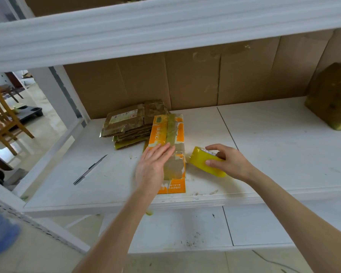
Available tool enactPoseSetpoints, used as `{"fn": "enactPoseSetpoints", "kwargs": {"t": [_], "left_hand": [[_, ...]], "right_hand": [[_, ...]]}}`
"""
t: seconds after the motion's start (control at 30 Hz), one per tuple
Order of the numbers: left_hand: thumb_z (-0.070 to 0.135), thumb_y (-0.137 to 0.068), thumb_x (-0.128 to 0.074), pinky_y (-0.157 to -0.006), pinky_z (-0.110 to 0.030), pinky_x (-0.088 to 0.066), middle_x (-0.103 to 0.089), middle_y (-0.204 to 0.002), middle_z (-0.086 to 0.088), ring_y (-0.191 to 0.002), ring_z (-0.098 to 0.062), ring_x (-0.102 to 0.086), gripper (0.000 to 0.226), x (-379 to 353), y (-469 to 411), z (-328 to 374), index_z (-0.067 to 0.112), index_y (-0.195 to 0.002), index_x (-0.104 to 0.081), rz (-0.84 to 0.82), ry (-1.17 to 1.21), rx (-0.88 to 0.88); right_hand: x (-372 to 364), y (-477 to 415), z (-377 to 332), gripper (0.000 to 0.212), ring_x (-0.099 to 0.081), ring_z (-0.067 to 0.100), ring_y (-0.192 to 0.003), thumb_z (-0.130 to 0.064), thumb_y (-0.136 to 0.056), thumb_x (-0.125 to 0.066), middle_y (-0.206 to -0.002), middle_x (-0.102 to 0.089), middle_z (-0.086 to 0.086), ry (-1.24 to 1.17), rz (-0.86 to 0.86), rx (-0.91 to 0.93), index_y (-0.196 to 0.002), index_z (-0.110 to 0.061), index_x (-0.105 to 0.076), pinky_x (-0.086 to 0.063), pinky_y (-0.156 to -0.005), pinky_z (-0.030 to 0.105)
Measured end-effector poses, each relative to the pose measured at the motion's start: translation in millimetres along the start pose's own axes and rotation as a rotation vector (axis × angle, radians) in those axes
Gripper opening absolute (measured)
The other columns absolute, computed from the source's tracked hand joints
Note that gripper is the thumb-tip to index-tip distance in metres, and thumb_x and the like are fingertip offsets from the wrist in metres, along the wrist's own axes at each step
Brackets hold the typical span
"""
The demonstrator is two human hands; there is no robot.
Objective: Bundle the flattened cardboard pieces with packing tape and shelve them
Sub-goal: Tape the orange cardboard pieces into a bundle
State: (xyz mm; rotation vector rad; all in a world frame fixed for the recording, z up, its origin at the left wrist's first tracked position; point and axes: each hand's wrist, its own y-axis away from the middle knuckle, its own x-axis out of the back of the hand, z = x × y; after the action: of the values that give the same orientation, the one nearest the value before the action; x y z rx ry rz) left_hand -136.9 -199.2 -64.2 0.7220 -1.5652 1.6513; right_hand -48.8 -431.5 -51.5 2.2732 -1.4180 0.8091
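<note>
An orange and white flattened carton (170, 133) lies on the white shelf (264, 146), with strips of yellowish tape across its top. My left hand (153, 166) presses flat on the carton with straight fingers. My right hand (227, 161) grips a yellow roll of packing tape (202, 161) just right of the carton, and tape runs from the roll to the carton's edge. Behind the carton sits a stack of brown flattened cardboard pieces (130, 123) wrapped in tape.
A slim utility knife (90, 170) lies on the shelf to the left. A taped brown box (333, 99) stands at the far right. Cardboard sheets (205, 79) line the back. A white beam (165, 26) crosses overhead. A lower shelf (185, 229) juts out below.
</note>
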Motion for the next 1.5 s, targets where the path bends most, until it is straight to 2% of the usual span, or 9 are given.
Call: {"fn": "enactPoseSetpoints", "kwargs": {"t": [0.33, 0.47, 0.67, 0.77, 0.87, 0.93, 1.03, 1.27, 1.5], "left_hand": [[-0.022, -0.073, -0.065, -0.098, -0.037, -0.044, -0.059, -0.131, 0.006, -0.124, -0.022, -0.051, 0.073, 3, 0, 4, 0.026, -0.129, -0.059, -0.040, 0.020, 0.089], [-0.019, -0.081, -0.058, -0.105, -0.034, -0.036, -0.051, -0.139, 0.012, -0.134, -0.016, -0.040, 0.073, 3, -2, -2, 0.032, -0.132, -0.054, -0.079, 0.068, 0.126], [-0.009, -0.087, -0.058, -0.098, -0.034, -0.042, -0.051, -0.140, 0.007, -0.133, -0.017, -0.040, 0.059, 12, -1, -22, 0.033, -0.127, -0.059, -0.029, 0.135, 0.174], [-0.002, -0.093, -0.053, -0.107, -0.017, -0.031, -0.036, -0.150, 0.002, -0.136, -0.008, -0.031, 0.052, 12, 1, -22, 0.030, -0.134, -0.053, -0.024, 0.274, 0.226], [0.021, -0.100, -0.044, -0.109, -0.032, -0.035, -0.019, -0.157, 0.002, -0.137, -0.015, -0.033, 0.051, 10, 8, -23, 0.032, -0.147, -0.030, -0.078, 0.378, 0.342], [0.030, -0.101, -0.039, -0.105, -0.034, -0.036, -0.024, -0.156, 0.000, -0.135, -0.016, -0.034, 0.051, 12, 14, -41, 0.026, -0.149, -0.026, -0.070, 0.333, 0.397], [0.026, -0.100, -0.040, -0.096, -0.039, -0.044, -0.038, -0.146, -0.005, -0.125, -0.023, -0.045, 0.046, 16, 24, -93, 0.013, -0.144, -0.036, -0.043, 0.163, 0.516], [0.022, -0.098, -0.044, -0.079, -0.042, -0.045, -0.052, -0.122, -0.013, -0.117, -0.030, -0.047, 0.029, 15, 47, -200, 0.010, -0.123, -0.054, -0.361, -0.230, 0.869], [0.006, -0.096, -0.043, -0.078, -0.044, -0.045, -0.053, -0.112, -0.019, -0.095, -0.039, -0.055, 0.030, 22, 58, -177, 0.007, -0.118, -0.063, -0.095, -0.006, 0.938]], "right_hand": [[2, -8, -17, 0.038, -0.057, 0.024, -0.094, -0.057, -0.089, -0.053, -0.101, -0.059, 0.001, 0.434, 0.158, -0.064, -0.123, -0.040, -0.048, -0.041, -0.071, 0.030], [4, -7, -22, 0.033, -0.050, 0.021, -0.079, -0.053, -0.094, -0.049, -0.084, -0.052, -0.003, 0.604, 0.196, -0.063, -0.123, -0.038, -0.047, -0.036, -0.073, 0.030], [-9, -8, -35, 0.022, -0.049, 0.019, -0.083, -0.050, -0.093, -0.051, -0.088, -0.054, -0.004, 0.444, 0.189, -0.045, -0.112, -0.041, -0.057, -0.039, -0.068, 0.028], [-20, -13, -39, 0.018, -0.053, 0.020, -0.084, -0.050, -0.094, -0.051, -0.090, -0.059, -0.003, 0.438, 0.210, -0.058, -0.106, -0.040, -0.059, -0.042, -0.067, 0.028], [-31, -20, -45, 0.014, -0.051, 0.019, -0.082, -0.048, -0.093, -0.052, -0.090, -0.063, -0.003, 0.409, 0.222, -0.048, -0.102, -0.040, -0.061, -0.041, -0.067, 0.028], [-35, -25, -48, 0.011, -0.051, 0.019, -0.081, -0.045, -0.092, -0.054, -0.089, -0.064, -0.002, 0.385, 0.240, -0.052, -0.099, -0.040, -0.061, -0.039, -0.065, 0.028], [-36, -28, -46, 0.003, -0.054, 0.020, -0.079, -0.043, -0.091, -0.056, -0.084, -0.063, -0.003, 0.362, 0.253, -0.055, -0.091, -0.043, -0.059, -0.036, -0.057, 0.026], [-34, -32, -46, 0.007, -0.052, 0.017, -0.085, -0.039, -0.090, -0.059, -0.085, -0.060, -0.009, 0.342, 0.236, -0.063, -0.089, -0.045, -0.059, -0.035, -0.061, 0.026], [-11, -25, -33, 0.018, -0.053, 0.009, -0.096, -0.035, -0.090, -0.061, -0.104, -0.060, -0.016, 0.196, 0.110, 0.007, -0.107, -0.042, -0.064, -0.044, -0.081, 0.029]]}}
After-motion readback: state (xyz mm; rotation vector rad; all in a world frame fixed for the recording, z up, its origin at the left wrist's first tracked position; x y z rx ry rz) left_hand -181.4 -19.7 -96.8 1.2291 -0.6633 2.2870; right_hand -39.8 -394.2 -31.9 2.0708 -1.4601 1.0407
